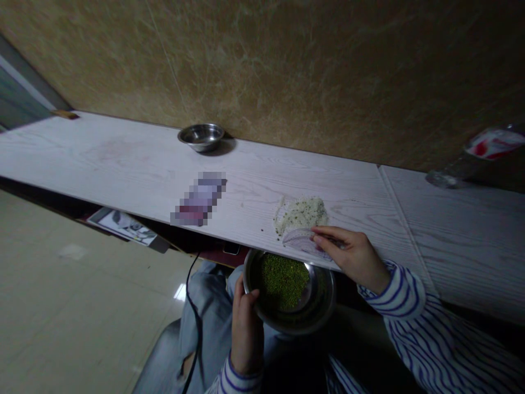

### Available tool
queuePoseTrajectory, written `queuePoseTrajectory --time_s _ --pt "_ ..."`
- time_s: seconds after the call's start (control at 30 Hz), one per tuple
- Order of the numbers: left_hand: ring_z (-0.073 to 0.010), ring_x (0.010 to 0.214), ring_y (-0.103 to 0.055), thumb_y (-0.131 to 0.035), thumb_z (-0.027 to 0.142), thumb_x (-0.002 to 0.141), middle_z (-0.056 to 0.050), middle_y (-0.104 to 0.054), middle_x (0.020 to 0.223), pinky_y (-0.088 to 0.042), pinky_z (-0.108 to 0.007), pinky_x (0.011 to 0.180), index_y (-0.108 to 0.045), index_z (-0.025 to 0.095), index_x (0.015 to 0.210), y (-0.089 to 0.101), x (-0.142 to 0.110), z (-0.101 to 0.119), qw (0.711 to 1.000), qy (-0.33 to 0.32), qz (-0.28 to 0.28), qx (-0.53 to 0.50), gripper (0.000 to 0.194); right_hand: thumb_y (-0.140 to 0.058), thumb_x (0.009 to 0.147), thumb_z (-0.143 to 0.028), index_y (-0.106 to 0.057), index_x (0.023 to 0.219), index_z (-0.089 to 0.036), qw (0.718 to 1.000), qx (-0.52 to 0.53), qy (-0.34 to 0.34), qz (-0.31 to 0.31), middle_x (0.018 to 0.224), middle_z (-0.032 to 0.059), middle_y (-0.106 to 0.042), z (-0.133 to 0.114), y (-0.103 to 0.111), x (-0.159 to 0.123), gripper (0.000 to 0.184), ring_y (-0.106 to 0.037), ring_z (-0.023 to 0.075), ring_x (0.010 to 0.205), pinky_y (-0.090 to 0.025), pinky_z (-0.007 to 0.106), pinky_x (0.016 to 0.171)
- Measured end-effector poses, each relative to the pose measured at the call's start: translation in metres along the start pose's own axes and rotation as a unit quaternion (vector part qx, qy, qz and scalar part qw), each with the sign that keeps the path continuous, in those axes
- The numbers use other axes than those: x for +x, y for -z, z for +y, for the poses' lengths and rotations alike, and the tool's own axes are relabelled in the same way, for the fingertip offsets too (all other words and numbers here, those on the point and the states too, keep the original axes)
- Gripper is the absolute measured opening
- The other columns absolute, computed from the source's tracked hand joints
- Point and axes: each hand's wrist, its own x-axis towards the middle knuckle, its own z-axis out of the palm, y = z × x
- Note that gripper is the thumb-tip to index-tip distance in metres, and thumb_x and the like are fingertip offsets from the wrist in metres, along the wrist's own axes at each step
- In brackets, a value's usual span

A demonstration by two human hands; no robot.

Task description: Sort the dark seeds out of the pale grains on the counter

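Note:
My left hand [246, 323] grips the left rim of a steel bowl [322, 314], its thumb over the edge. The bowl is tilted just below the table's front edge, above my lap. Green mung beans [283, 279] lie in it, gathered to the left side. My right hand [355, 257] is over the table edge above the bowl, thumb and index finger pinched together; what is between them, if anything, is too small to tell. Just beyond the fingertips spreads a thin heap of white rice grains [315, 208] with green beans scattered through it. A few loose beans lie left of the heap.
A small steel bowl [200, 137] stands by the wall on the white wood-grain table [123, 158]. A blurred-out flat item [199, 200] lies left of the heap. A clear bottle [471, 158] leans at the far right. Below hang an open drawer [127, 227] and a black cable [191, 306].

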Motion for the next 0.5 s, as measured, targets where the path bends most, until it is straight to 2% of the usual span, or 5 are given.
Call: queuePoseTrajectory --time_s 0.27,0.5 --pt "-0.0442 0.144 -0.064 -0.077 0.052 0.078 -0.012 -0.08 0.138 -0.048 -0.058 0.125 -0.082 0.023 0.127 0.002 0.001 0.001 1.0 -0.01 -0.001 0.011 0.058 -0.083 0.093 -0.042 -0.097 0.108 -0.021 1.0 -0.006 0.003 0.019 0.093 0.012 -0.093 0.004 0.001 0.007 0.03 -0.09 0.0281 0.076 -0.076 0.038 0.071" --pt "-0.0445 0.14 -0.066 -0.076 0.052 0.079 -0.013 -0.08 0.136 -0.049 -0.059 0.125 -0.083 0.022 0.127 0.003 0.0 -0.003 1.0 -0.006 0.006 0.016 0.057 -0.081 0.097 -0.039 -0.097 0.11 -0.022 1.0 -0.02 0.021 -0.009 0.102 0.0127 -0.094 0.002 -0.007 0.014 0.027 -0.09 0.027 0.079 -0.076 0.039 0.076"
